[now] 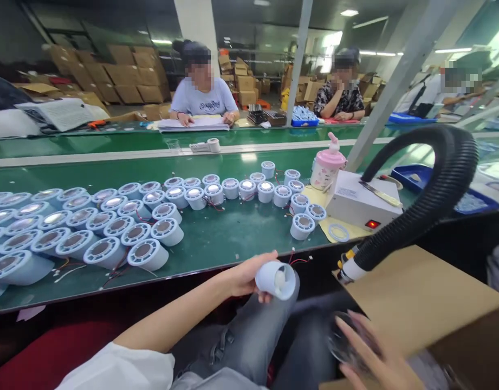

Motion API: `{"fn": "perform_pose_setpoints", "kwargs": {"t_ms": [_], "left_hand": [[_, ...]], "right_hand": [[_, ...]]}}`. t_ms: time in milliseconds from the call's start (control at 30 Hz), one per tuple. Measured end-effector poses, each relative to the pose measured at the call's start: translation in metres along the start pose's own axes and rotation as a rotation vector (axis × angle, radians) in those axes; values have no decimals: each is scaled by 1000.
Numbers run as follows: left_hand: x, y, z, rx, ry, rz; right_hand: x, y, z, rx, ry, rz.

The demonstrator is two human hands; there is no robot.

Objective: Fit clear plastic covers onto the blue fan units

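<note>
Wrapped around a light-blue cylindrical housing (266, 278), my left hand (249, 271) holds it over my lap, with the open end tilted toward me. A whitish part shows inside that housing; wires with small connectors lie just beyond it at the table edge. Lower right, my right hand (381, 355) has its fingers around a dark, glossy, see-through round piece (337, 342), blurred by motion and partly hidden by the fingers. Many similar light-blue housings (105, 250) stand in rows on the green table (216, 233), with ringed, slotted tops and some trailing wires.
A black flexible hose (432, 206) arches from a white box (355, 200) with a red switch. Beneath its nozzle lies an open cardboard box (420, 298). A pink cup (328, 165), a blue tray (477, 197) and a metal post stand nearby. Several people sit across the line.
</note>
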State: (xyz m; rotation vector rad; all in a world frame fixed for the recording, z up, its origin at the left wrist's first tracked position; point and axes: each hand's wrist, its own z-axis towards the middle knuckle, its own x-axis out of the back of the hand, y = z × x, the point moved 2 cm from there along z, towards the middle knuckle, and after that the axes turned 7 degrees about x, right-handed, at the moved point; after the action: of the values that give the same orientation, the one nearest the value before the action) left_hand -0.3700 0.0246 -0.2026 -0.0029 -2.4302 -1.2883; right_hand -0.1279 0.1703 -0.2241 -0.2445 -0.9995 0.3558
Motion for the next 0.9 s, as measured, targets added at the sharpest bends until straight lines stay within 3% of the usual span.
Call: {"fn": "perform_pose_setpoints", "kwargs": {"t_ms": [100, 200, 267, 400, 500, 600, 700, 800, 900], "left_hand": [[-32, 0, 1, -14, -266, -50], [-40, 7, -6, -60, -373, -37], [-38, 13, -13, -148, -342, 24], [-36, 25, -27, -371, -148, 325], [-38, 26, -31, -395, -40, 403], [-38, 22, -28, -444, 32, 280], [-40, 13, -20, -486, 58, 149], [-44, 5, -14, -530, 43, 144], [-48, 5, -14, -552, -57, 108]], "right_hand": [[-18, -26, 20, 4, -38, -221], [-27, -34, 42, -72, -98, -348], [-28, -31, 48, -118, -182, -301], [-21, -23, 41, -223, -325, 105], [-15, -22, 38, -354, -386, 404], [-11, -25, 39, -485, -332, 573], [-9, -26, 40, -621, -175, 672], [-8, -24, 39, -719, -33, 786], [-7, -19, 35, -835, 49, 927]]}}
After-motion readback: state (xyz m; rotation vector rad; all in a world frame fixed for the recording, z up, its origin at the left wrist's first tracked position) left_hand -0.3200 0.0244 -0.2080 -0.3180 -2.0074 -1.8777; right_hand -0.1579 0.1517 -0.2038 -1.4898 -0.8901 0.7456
